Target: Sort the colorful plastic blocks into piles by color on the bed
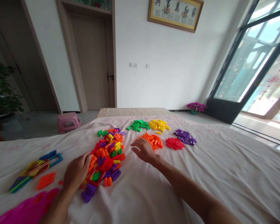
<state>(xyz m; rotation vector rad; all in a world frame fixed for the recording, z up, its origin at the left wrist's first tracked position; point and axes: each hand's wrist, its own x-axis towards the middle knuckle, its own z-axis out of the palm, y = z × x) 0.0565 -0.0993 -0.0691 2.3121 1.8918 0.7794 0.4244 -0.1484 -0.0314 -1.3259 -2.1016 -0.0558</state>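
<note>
My left hand rests at the left edge of a mixed pile of coloured plastic pieces; its fingers are bent by orange pieces, and what they hold, if anything, is hidden. My right hand is spread palm down at the near left side of an orange pile, with nothing seen in it. Around that pile lie sorted heaps: green, yellow, red and purple.
Coloured frame shapes, an orange piece and a magenta plastic object lie at the left on the pale cloth. A pink stool stands beyond the table's left side.
</note>
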